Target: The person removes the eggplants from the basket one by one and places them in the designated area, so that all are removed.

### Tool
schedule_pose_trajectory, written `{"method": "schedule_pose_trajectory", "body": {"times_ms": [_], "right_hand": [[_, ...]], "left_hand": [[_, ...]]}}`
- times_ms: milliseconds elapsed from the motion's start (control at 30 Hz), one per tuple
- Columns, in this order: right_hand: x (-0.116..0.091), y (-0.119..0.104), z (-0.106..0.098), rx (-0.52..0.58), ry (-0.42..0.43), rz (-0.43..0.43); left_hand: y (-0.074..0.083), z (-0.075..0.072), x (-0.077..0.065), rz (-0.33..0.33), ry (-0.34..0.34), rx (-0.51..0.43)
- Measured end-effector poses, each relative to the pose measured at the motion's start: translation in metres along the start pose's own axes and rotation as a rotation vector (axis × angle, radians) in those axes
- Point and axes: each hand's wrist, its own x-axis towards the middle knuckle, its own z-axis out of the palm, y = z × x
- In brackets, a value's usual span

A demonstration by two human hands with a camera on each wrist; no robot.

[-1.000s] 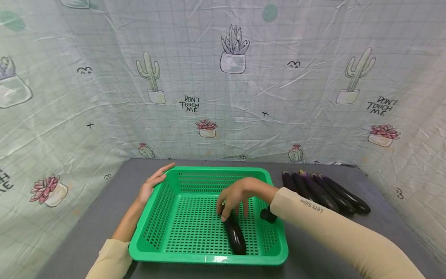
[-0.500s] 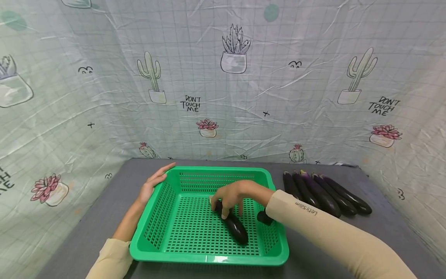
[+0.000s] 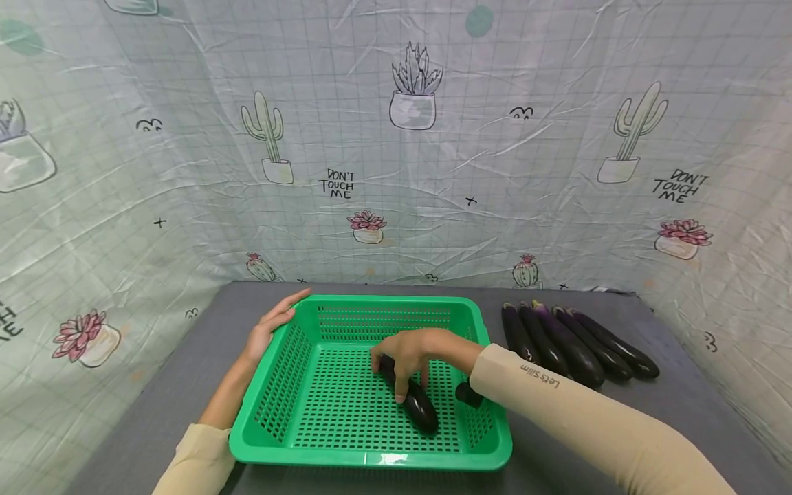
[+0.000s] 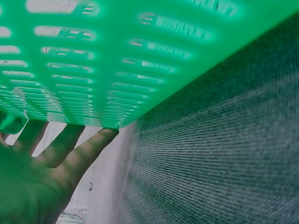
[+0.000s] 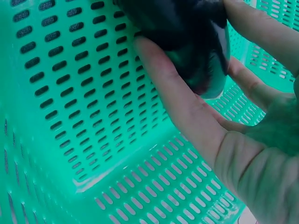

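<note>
A green plastic basket (image 3: pixel 371 459) with slotted walls and floor sits in front of me in the head view. My right hand (image 3: pixel 411 350) reaches down into it and grips a dark, glossy eggplant (image 3: pixel 421 413) over the basket floor, right of the middle. In the right wrist view, thumb and fingers stand on either side of the eggplant (image 5: pixel 198 42). On the basket's left rim rests my left hand (image 3: pixel 266 330). The left wrist view shows its fingers (image 4: pixel 88 149) stretched out straight along the outside of the slotted wall.
Several eggplants (image 3: pixel 575 344) lie side by side on the grey tabletop (image 3: pixel 185 385), right of the basket. A patterned curtain (image 3: pixel 433 172) rises behind and along both sides. A small black device (image 3: pixel 468 394) is on the right wrist, close to the basket's right wall.
The held eggplant has turned to a slant and shifted away from the basket's near wall; my right hand moved slightly left with it. My left hand has stayed on the rim.
</note>
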Motion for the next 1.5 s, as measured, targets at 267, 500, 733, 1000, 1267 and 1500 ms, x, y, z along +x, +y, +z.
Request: {"method": "schedule_pose_trajectory", "body": {"times_ms": [267, 500, 733, 1000, 1267, 1500], "right_hand": [[-0.002, 0.001, -0.001, -0.015, -0.010, 0.002], [-0.006, 0.003, -0.007, 0.028, -0.011, -0.012], [-0.018, 0.007, -0.017, 0.062, 0.008, -0.047], [-0.034, 0.008, -0.027, 0.099, 0.046, -0.104], [-0.051, 0.012, -0.034, 0.112, 0.074, -0.175], [-0.066, 0.023, -0.041, 0.184, 0.080, -0.197]], "left_hand": [[-0.001, 0.000, 0.000, 0.000, -0.006, -0.008], [0.001, 0.000, 0.000, 0.002, 0.001, 0.014], [0.001, 0.000, 0.000, -0.012, -0.004, 0.005], [0.000, -0.002, 0.000, 0.007, -0.013, -0.018], [-0.001, -0.001, 0.000, 0.032, -0.023, -0.034], [-0.002, -0.001, 0.001, 0.004, -0.003, 0.006]]}}
